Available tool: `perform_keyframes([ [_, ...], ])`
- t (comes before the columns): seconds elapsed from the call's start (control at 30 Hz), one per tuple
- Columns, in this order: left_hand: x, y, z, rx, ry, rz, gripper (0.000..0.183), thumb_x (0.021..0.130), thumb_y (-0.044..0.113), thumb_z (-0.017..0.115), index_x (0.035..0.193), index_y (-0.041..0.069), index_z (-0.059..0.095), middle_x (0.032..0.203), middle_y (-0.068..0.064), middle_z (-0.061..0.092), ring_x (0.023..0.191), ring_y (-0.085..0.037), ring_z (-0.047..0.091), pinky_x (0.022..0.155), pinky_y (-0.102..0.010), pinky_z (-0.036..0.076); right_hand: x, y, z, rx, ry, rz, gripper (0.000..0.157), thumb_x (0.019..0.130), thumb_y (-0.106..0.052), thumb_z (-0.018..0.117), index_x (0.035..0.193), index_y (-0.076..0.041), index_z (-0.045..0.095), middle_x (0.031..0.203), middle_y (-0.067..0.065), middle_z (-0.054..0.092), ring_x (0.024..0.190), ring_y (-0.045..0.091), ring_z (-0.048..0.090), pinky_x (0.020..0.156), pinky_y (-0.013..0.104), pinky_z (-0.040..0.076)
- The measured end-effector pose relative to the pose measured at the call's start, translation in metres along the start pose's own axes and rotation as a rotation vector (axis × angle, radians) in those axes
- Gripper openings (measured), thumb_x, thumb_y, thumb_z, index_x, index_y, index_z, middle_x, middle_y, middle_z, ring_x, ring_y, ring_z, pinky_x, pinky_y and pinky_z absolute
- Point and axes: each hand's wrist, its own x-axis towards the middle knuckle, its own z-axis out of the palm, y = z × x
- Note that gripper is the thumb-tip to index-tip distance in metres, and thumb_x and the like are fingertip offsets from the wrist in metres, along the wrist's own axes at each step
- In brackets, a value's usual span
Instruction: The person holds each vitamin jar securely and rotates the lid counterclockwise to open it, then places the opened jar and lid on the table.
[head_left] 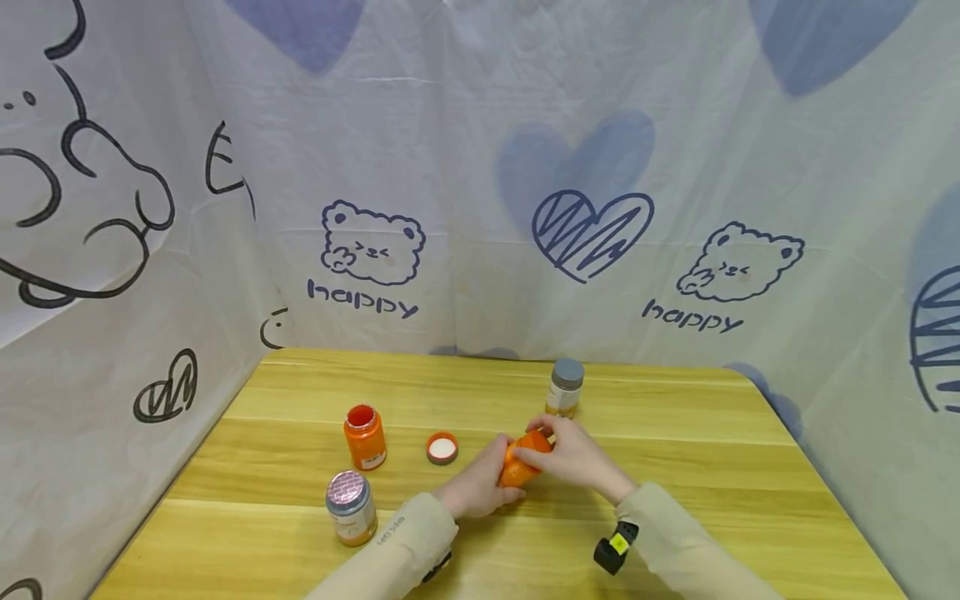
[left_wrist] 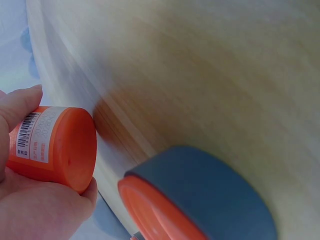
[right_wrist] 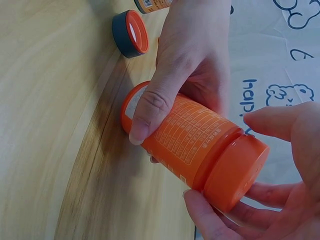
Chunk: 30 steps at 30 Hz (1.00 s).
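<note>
My left hand (head_left: pixel 480 483) grips the body of an orange bottle (right_wrist: pixel 175 135), held tilted above the table. Its printed label shows in the right wrist view, and a barcode label (left_wrist: pixel 35 135) in the left wrist view. Around the bottle's orange cap (right_wrist: pixel 235 172) curl the fingers of my right hand (head_left: pixel 573 454). The thumb (right_wrist: pixel 205 215) touches the cap's edge, and the index finger is close to the opposite side. A grey lid with an orange inner rim (head_left: pixel 442 448) lies upturned on the table, left of the hands.
An uncapped orange bottle (head_left: pixel 365 439) stands at the left. Nearer the front is a grey-topped jar (head_left: pixel 352 510) with a patterned top. Behind my right hand stands another grey-lidded bottle (head_left: pixel 565 389). The wooden table (head_left: pixel 720 467) meets a hanging printed cloth (head_left: pixel 480 275).
</note>
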Motion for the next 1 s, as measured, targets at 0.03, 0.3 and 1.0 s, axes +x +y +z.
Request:
perform_keyframes([
  [0.03, 0.0001, -0.0004, 0.0004, 0.004, 0.0, 0.0, 0.053, 0.09, 0.013, 0.076, 0.128, 0.005, 0.04, 0.113, -0.007, 0.055, 0.097, -0.016, 0.055, 0.089, -0.032, 0.047, 0.0001, 0.0002, 0.0, -0.001, -0.005, -0.003, 0.045, 0.089, -0.034, 0.076, 0.116, 0.0, 0.065, 0.1, 0.012, 0.068, 0.083, 0.019, 0.061, 0.072, 0.029, 0.052],
  [0.3, -0.0001, -0.0004, 0.0008, 0.002, -0.001, -0.005, 0.054, 0.089, 0.013, 0.076, 0.129, 0.006, 0.04, 0.113, -0.007, 0.055, 0.096, -0.016, 0.054, 0.089, -0.032, 0.048, 0.0006, 0.0013, -0.0002, -0.001, -0.023, -0.03, 0.036, 0.09, -0.032, 0.074, 0.108, -0.002, 0.066, 0.097, 0.01, 0.068, 0.081, 0.02, 0.06, 0.068, 0.025, 0.051],
  [1.0, 0.0007, -0.0005, 0.0019, 0.009, 0.005, -0.002, 0.052, 0.089, 0.012, 0.076, 0.127, 0.007, 0.041, 0.107, -0.005, 0.054, 0.092, -0.014, 0.053, 0.084, -0.029, 0.046, -0.0001, -0.0006, -0.0063, -0.079, -0.108, -0.108, 0.032, 0.088, -0.027, 0.077, 0.108, -0.006, 0.066, 0.095, 0.005, 0.065, 0.08, 0.016, 0.056, 0.068, 0.024, 0.047],
])
